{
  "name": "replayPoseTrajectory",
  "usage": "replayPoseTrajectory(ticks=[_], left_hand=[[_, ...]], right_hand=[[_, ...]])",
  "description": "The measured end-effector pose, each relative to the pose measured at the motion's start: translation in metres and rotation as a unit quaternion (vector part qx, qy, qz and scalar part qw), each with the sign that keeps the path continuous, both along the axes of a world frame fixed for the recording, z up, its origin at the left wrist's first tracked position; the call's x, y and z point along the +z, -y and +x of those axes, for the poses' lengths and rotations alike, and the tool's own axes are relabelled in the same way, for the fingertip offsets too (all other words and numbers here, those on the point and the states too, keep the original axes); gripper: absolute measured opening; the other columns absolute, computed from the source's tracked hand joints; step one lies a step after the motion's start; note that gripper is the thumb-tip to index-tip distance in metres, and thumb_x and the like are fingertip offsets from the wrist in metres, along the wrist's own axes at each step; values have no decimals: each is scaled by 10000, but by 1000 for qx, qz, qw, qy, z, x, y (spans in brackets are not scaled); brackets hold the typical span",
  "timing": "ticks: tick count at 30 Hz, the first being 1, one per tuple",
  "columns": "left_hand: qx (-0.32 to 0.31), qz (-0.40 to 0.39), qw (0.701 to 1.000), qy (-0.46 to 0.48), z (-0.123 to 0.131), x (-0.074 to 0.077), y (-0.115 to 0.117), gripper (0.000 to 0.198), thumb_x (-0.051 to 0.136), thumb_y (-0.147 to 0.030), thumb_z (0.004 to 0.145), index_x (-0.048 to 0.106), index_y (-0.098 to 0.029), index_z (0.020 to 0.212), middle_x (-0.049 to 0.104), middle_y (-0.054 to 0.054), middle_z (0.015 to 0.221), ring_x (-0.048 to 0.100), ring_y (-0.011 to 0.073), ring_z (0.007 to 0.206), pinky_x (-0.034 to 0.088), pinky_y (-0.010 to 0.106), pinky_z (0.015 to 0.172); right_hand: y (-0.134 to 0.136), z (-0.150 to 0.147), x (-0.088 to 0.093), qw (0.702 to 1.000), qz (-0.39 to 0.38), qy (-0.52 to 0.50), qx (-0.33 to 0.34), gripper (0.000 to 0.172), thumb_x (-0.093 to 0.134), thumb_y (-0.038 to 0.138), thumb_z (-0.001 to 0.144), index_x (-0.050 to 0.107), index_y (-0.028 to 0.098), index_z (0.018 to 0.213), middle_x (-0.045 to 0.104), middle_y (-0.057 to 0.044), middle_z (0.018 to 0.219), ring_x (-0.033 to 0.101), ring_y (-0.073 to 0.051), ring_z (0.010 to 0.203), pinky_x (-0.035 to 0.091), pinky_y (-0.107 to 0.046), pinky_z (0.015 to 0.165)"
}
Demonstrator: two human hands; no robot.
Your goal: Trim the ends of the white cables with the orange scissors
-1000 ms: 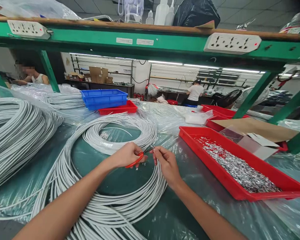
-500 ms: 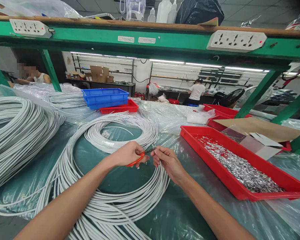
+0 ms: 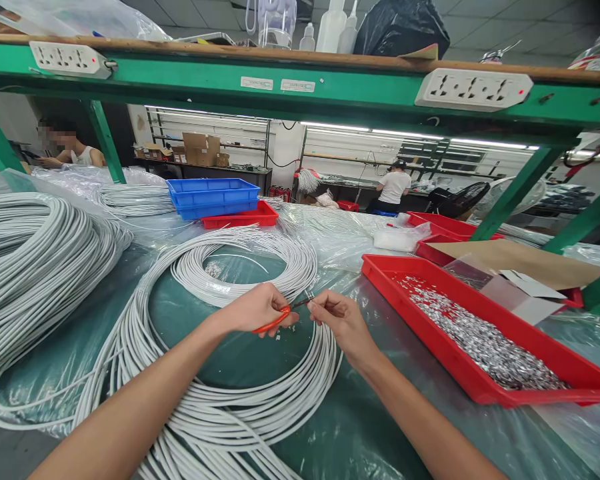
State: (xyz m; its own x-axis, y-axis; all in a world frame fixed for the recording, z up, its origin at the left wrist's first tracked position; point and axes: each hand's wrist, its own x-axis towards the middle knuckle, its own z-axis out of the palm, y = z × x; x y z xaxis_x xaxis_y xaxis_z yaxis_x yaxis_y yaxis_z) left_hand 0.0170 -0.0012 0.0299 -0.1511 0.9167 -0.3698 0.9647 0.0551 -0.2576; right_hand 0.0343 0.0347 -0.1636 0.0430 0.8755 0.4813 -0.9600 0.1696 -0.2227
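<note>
My left hand (image 3: 265, 310) is closed around orange-handled scissors (image 3: 275, 321), their dark metal end pointing right. My right hand (image 3: 339, 320) pinches the end of a white cable (image 3: 326, 340), just where the tip of the scissors meets it. Fine detail at that tip is too small to make out. Below and around both hands lies a large coil of white cables (image 3: 260, 397), with a smaller ring of them (image 3: 195, 280) behind. Small white scraps (image 3: 279, 337) are on the table under my left hand.
A red tray (image 3: 445, 347) of small shiny metal pieces stands to the right. A thick cable bundle (image 3: 45, 287) lies left. Blue trays (image 3: 213, 197) rest on a red one (image 3: 243, 217) behind. A green shelf beam (image 3: 340, 87) spans overhead. Two people sit farther off.
My right hand has shifted slightly, its fingers now a little farther from my left hand. The scissors stay in my left hand. The whole view has moved a little.
</note>
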Motion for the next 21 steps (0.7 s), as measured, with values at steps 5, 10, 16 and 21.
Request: replayPoseTrajectory(ticks=[5,10,16,21], left_hand=[[20,0,1000,-2,-1,-2,0,366,637,-459,761,607,-143,579,552,-1,450,458,84,354,331,181,359],[16,14,1000,3,-4,-4,-1,365,641,-449,750,577,-148,554,556,-2,467,434,83,368,295,188,354],[-26,17,999,15,-3,-7,-1,345,607,-368,774,481,-157,532,537,-16,511,450,87,468,300,197,428],[-43,5,999,9,-3,-7,0,346,560,-373,809,487,-158,548,513,-19,493,444,91,438,301,197,413]], right_hand=[[9,-4,1,972,-77,85,-205,237,593,296,847,550,181,644,524,-6,628,440,-145,623,372,-281,616],[8,-9,1,982,-39,81,-164,243,565,331,881,590,174,697,535,-8,631,467,-144,607,378,-270,591],[1,-13,1,997,16,28,-68,305,546,416,879,647,166,736,433,19,566,405,-120,527,329,-255,518],[-1,-11,3,999,27,-18,27,309,587,437,818,623,164,678,453,22,552,406,-108,488,319,-245,494]])
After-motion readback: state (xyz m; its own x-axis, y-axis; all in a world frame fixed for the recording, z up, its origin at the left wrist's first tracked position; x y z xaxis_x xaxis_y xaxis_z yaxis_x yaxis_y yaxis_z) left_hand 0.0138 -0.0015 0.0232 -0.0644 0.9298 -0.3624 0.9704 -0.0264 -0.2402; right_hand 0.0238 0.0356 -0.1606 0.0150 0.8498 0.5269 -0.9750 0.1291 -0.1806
